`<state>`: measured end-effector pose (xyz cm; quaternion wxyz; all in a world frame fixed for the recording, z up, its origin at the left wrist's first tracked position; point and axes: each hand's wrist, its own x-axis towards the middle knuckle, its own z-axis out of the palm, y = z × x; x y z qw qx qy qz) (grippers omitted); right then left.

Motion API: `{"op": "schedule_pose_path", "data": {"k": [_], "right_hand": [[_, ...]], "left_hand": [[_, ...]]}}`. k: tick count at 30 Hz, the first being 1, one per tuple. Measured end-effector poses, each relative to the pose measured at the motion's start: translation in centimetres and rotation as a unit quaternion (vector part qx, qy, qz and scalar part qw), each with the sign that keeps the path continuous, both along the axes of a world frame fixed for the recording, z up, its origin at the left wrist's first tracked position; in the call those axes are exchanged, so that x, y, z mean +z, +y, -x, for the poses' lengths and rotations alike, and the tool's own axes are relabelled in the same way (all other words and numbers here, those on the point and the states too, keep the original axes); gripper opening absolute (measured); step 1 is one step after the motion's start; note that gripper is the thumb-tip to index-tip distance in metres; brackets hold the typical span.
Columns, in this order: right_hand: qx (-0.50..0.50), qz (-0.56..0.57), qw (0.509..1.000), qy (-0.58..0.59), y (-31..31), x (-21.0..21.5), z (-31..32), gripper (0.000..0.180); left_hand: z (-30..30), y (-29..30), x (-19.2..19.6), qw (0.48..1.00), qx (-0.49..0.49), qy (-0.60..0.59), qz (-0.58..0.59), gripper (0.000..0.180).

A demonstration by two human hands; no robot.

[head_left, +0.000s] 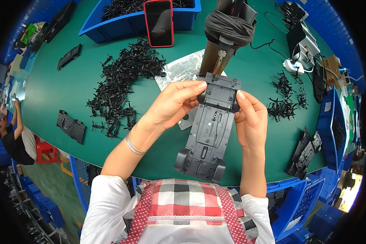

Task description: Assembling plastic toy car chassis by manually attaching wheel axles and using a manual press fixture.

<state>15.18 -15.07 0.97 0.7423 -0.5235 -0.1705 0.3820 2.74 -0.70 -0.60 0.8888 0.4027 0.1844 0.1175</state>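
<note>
Between my two hands is a dark grey toy car chassis [207,126], its flat side up and its length running toward me. My left hand [177,101] pinches its far left corner by the wheel. At the far right corner, the fingers of my right hand [251,116] close on the other wheel. Two wheels show at the near end. The chassis's far end lies under the metal tip of a screwdriver bit [220,61] on an upright tool wrapped in grey cloth [230,27]. Whether the bit touches the chassis I cannot tell.
On the green table [150,154] lies a heap of small black plastic parts [118,85], with a smaller pile [283,97] at right. Behind stand a blue bin [122,26] and a red-edged phone [158,23]. More chassis plates [71,127] lie around. A person [18,138] sits far left.
</note>
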Motion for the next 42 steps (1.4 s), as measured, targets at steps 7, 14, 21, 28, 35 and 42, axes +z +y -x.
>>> {"op": "schedule_pose_path", "data": {"k": [7, 14, 21, 28, 35, 42], "right_hand": [[-0.033, 0.018, 0.998, -0.047, 0.5, 1.2, 0.1, 0.026], [-0.030, 0.039, 0.987, -0.151, 1.4, 2.7, 0.1, 0.028], [-0.022, 0.033, 0.983, -0.178, 1.9, 3.5, 0.5, 0.029], [-0.045, 0.048, 0.984, -0.164, 1.3, 2.9, 0.7, 0.026], [0.003, 0.048, 0.999, -0.026, -0.1, -1.7, 0.3, 0.028], [0.117, -0.013, 0.992, -0.032, 0.5, -2.2, 0.6, 0.027]], "left_hand": [[-0.2, -0.1, -1.1, 0.998, 0.001, -0.023, 0.060, 0.025], [-0.6, -0.5, -1.1, 0.989, 0.004, -0.063, 0.134, 0.028], [-0.9, -0.9, -1.9, 0.969, -0.014, -0.094, 0.229, 0.026], [-0.8, -0.7, -1.8, 0.976, -0.018, -0.081, 0.201, 0.026], [1.2, -0.9, -1.4, 0.997, 0.014, 0.009, 0.069, 0.026], [2.8, -0.9, -0.5, 0.997, 0.064, 0.032, -0.013, 0.028]]}}
